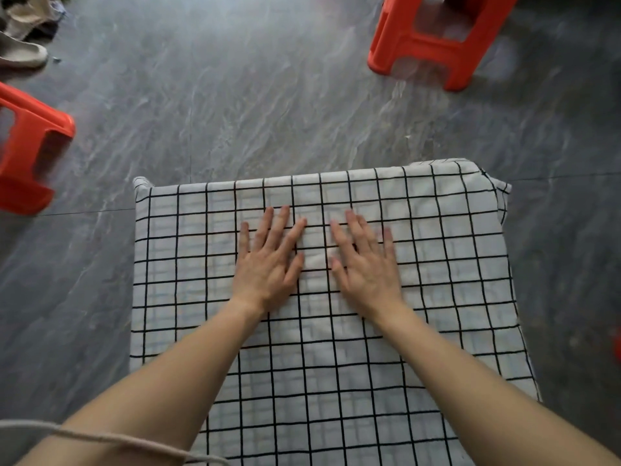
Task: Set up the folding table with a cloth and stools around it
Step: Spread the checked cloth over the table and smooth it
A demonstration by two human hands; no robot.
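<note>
A white cloth with a black grid (437,264) covers the whole folding table, which is hidden under it; the cloth hangs a little over the far corners. My left hand (270,260) and my right hand (364,260) lie flat side by side on the middle of the cloth, fingers straight and pointing away from me. An orange plastic stool (433,38) stands on the floor beyond the table's far right corner. A second orange stool (27,146) stands at the left edge of view, apart from the table.
Grey marbled floor tiles (235,95) surround the table. Beige shoes (23,52) and some fabric lie at the top left corner. A pale cord (100,438) crosses my left forearm at the bottom.
</note>
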